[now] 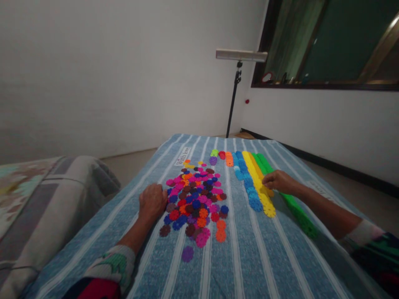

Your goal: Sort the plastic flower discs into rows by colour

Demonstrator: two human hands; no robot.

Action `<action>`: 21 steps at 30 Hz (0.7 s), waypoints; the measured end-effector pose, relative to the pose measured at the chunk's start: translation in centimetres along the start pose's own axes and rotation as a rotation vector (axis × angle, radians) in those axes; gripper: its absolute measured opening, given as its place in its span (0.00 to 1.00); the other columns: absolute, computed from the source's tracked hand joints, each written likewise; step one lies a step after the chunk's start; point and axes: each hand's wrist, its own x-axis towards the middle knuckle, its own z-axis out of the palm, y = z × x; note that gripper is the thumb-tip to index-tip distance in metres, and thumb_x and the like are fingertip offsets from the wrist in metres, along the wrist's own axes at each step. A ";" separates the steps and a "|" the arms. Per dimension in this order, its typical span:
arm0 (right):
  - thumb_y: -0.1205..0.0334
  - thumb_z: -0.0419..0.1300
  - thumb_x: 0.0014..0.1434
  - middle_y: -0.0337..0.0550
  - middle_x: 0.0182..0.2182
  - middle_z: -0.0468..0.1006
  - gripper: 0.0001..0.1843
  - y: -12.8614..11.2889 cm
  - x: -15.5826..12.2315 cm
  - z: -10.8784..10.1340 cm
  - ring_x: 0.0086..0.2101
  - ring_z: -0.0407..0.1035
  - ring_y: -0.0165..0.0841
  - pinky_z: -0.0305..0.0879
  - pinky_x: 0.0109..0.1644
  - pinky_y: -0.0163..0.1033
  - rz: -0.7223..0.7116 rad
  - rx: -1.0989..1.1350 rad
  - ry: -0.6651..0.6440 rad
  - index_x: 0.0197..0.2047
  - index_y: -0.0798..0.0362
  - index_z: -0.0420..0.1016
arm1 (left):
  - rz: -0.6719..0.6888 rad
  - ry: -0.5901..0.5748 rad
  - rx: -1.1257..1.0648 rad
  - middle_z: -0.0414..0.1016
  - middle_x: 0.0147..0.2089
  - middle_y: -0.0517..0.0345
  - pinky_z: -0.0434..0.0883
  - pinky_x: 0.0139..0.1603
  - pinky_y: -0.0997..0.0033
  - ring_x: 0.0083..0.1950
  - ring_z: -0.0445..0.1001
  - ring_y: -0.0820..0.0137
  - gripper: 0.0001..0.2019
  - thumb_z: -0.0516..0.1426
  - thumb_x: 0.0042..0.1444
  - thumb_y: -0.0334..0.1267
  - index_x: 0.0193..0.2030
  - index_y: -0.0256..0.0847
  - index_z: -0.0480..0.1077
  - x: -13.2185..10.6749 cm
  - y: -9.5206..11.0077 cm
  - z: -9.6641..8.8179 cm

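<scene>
A mixed pile of notched plastic discs (pixel 195 195) in pink, blue, brown, orange and purple lies on the striped cloth. At its left edge rests my left hand (pixel 152 200), fingers curled under; whatever they might hold is hidden. My right hand (pixel 278 182) is closed in a pinch at the near end of a darker yellow row of discs (pixel 256 167), with a disc of that colour under the fingertips. Beside it run a bright yellow row (pixel 257 180) and a blue row (pixel 248 182) on the left, and a green row (pixel 299 214) on the right, partly behind my hand.
Short overlapping groups of orange discs (pixel 229 159), red discs (pixel 221 155) and lime discs (pixel 214 153) lie toward the far end. A lone purple disc (pixel 187 254) sits nearer me. Beyond the table stands a lamp on a pole (pixel 232 101). Covered furniture (pixel 90 178) is at left.
</scene>
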 end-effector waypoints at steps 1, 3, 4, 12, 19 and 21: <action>0.63 0.57 0.46 0.39 0.28 0.82 0.12 0.6 -0.6 -0.1 0.32 0.75 0.36 0.66 0.38 0.36 0.006 -0.036 0.000 0.28 0.52 0.82 | 0.004 0.002 0.003 0.75 0.47 0.42 0.67 0.51 0.62 0.53 0.73 0.56 0.17 0.44 0.64 0.39 0.43 0.35 0.72 0.0 0.0 0.0; 0.63 0.56 0.46 0.37 0.27 0.82 0.12 1.5 -1.4 -0.2 0.33 0.76 0.37 0.65 0.38 0.36 0.022 -0.096 -0.008 0.27 0.51 0.82 | 0.007 0.015 0.004 0.75 0.47 0.41 0.67 0.50 0.62 0.53 0.73 0.56 0.17 0.44 0.64 0.39 0.43 0.36 0.72 0.1 -0.1 0.1; 0.64 0.56 0.46 0.37 0.27 0.82 0.12 1.7 -1.7 -0.1 0.33 0.76 0.37 0.64 0.37 0.35 0.031 -0.115 -0.010 0.27 0.51 0.81 | 0.007 0.022 0.001 0.75 0.47 0.41 0.67 0.50 0.61 0.52 0.73 0.56 0.17 0.44 0.64 0.39 0.43 0.36 0.72 0.1 -0.1 0.1; 0.63 0.57 0.48 0.38 0.27 0.82 0.11 2.3 -2.1 1.3 0.34 0.76 0.37 0.63 0.37 0.35 0.045 -0.152 -0.012 0.27 0.52 0.82 | 0.004 0.008 -0.008 0.76 0.46 0.40 0.68 0.49 0.60 0.52 0.74 0.54 0.18 0.44 0.63 0.39 0.43 0.34 0.73 0.1 -0.1 -0.2; 0.66 0.55 0.48 0.40 0.29 0.83 0.15 2.7 -2.2 2.0 0.34 0.76 0.36 0.63 0.36 0.34 0.040 -0.246 0.026 0.33 0.53 0.84 | -0.011 0.003 -0.008 0.76 0.46 0.40 0.68 0.48 0.62 0.51 0.74 0.56 0.18 0.44 0.63 0.39 0.42 0.35 0.73 0.1 0.0 -0.2; 0.67 0.55 0.47 0.39 0.28 0.82 0.15 2.9 -2.3 2.1 0.33 0.75 0.36 0.62 0.35 0.34 0.048 -0.301 0.085 0.33 0.52 0.84 | -0.008 0.009 -0.006 0.76 0.46 0.40 0.68 0.49 0.62 0.51 0.74 0.56 0.18 0.44 0.63 0.39 0.43 0.35 0.73 0.1 0.0 -0.1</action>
